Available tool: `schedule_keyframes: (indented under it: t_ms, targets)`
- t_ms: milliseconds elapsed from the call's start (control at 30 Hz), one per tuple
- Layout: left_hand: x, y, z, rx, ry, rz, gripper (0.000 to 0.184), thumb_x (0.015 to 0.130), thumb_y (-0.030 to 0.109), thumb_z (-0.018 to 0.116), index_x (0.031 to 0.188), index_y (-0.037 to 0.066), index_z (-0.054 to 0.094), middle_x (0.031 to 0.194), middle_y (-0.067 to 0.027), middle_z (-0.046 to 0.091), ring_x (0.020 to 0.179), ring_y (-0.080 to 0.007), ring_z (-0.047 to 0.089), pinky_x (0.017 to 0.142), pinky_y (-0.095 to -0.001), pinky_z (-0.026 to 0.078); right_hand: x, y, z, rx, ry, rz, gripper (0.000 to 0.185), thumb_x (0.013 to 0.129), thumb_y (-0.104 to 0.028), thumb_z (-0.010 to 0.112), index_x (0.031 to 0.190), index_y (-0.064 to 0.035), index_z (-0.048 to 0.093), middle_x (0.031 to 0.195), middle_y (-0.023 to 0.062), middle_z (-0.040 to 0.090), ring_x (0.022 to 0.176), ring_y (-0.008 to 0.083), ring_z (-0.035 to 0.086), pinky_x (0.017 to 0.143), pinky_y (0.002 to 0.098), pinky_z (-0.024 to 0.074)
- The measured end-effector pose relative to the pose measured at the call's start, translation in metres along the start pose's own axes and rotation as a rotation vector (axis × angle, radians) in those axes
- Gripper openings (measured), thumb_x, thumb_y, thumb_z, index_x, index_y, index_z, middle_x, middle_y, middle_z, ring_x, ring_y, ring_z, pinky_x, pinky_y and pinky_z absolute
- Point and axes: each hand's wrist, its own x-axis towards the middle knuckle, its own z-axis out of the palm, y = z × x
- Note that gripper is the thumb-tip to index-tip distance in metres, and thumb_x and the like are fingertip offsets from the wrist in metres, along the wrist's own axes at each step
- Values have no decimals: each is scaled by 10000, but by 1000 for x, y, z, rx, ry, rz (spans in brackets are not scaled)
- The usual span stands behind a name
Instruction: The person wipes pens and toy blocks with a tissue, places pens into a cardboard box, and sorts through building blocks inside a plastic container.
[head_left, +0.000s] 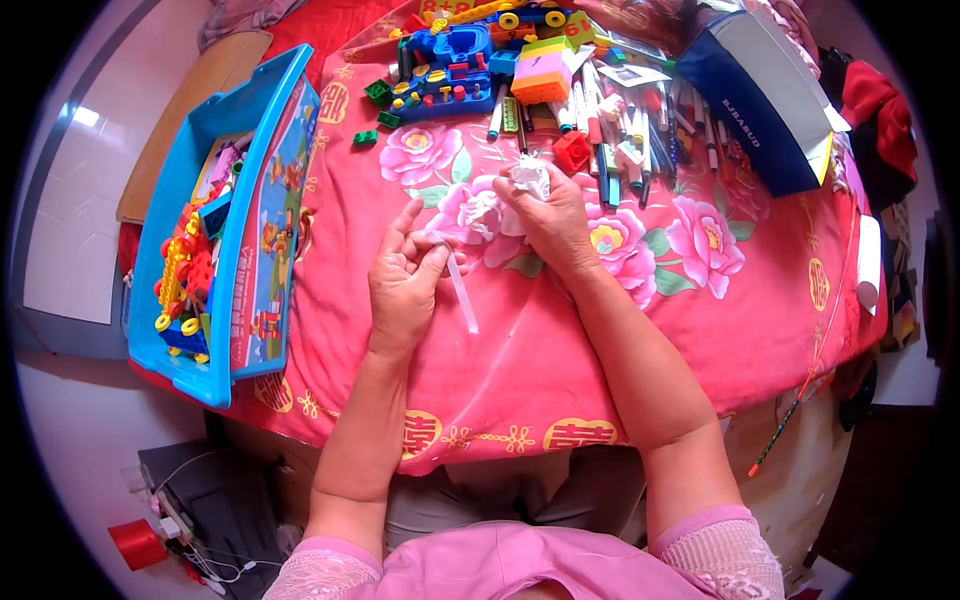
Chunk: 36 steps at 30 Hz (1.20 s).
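Over the red flowered cloth (560, 370), my left hand (405, 280) pinches one end of a thin whitish strip (462, 298) between thumb and fingers. The strip hangs down at a slant; whether it is paper or plastic I cannot tell. My right hand (556, 225) is closed around a crumpled white wad (530, 178), which looks like paper or tissue. Between the hands a pale, crinkled piece (485, 215) shows against the printed flowers, hard to make out. Just beyond my right hand sits a red toy block (571, 153).
A blue bin (245, 270) with toys stands at the left. At the back are a blue toy workbench (445, 85), an orange-pink block (542, 72), many scattered markers (640, 125) and a dark blue box (745, 115). A thin stick (775, 440) overhangs the right edge.
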Motion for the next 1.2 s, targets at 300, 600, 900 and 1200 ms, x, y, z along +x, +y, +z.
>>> schedule_keyframes:
  t_ms: [300, 600, 900, 1200]
  targets:
    - [-19, 14, 6, -66, -264, -73, 203, 895, 13, 415, 987, 46, 593, 560, -11, 497, 475, -40, 440, 417, -177, 340, 0, -2, 0, -8, -12, -18, 185, 778, -184, 673, 843, -43, 572, 748, -9, 583, 654, 46, 517, 552, 207, 427]
    - [-97, 29, 31, 58, -1171, -65, 179, 724, -69, 443, 818, 11, 574, 933, -122, 552, 853, -234, 555, 754, -301, 446, 3, 2, -2, 19, -12, -22, 179, 781, -176, 664, 856, -41, 575, 752, -8, 585, 649, 47, 520, 558, 207, 432]
    - [-130, 45, 29, 435, -1220, -99, 342, 851, 86, 503, 1176, -14, 466, 1074, -137, 543, 945, -257, 544, 829, -342, 444, 2, -5, -3, 104, 35, 35, 152, 801, -158, 634, 887, -44, 583, 762, -1, 588, 661, 58, 545, 568, 198, 440]
    - [87, 39, 31, 277, -110, 145, 267, 862, 106, 523, 1092, -28, 539, 914, -96, 592, 811, -122, 570, 688, -229, 481, 11, -5, -11, 391, 205, 67, 124, 804, -168, 623, 774, -60, 571, 656, -16, 564, 557, 48, 500, 487, 202, 404]
